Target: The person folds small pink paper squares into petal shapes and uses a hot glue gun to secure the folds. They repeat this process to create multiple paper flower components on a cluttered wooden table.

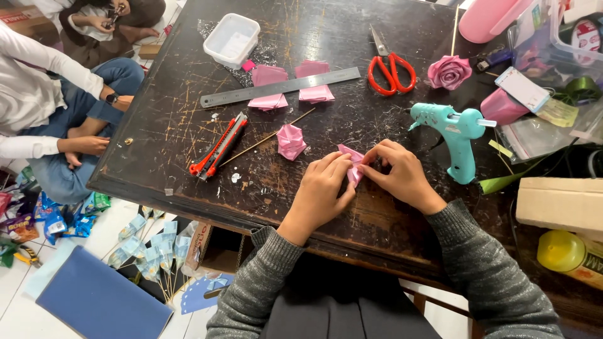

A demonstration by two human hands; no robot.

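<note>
— Grey sleeves come up over the table's near edge; what are the hands doing?
— Both meet just inside that edge. The left hand (pixel 320 188) and the right hand (pixel 399 172) pinch a small pink paper piece (pixel 353 164) between their fingertips, fingers pressed together on it from either side.
— What lies around them?
— Just right of the right hand stands a teal glue gun (pixel 455 135). Left of the hands, nearer the middle of the table (pixel 157 125), a half-made pink paper bud (pixel 291 141) sits on a thin stick, with a red utility knife (pixel 218 146) beside it.
— And farther back?
— A steel ruler (pixel 279 87) lies across pink paper squares (pixel 316 93); red scissors (pixel 391 70) and a finished pink paper rose (pixel 449 72) lie towards the far right corner, a white plastic tub (pixel 231 39) near the far edge.
</note>
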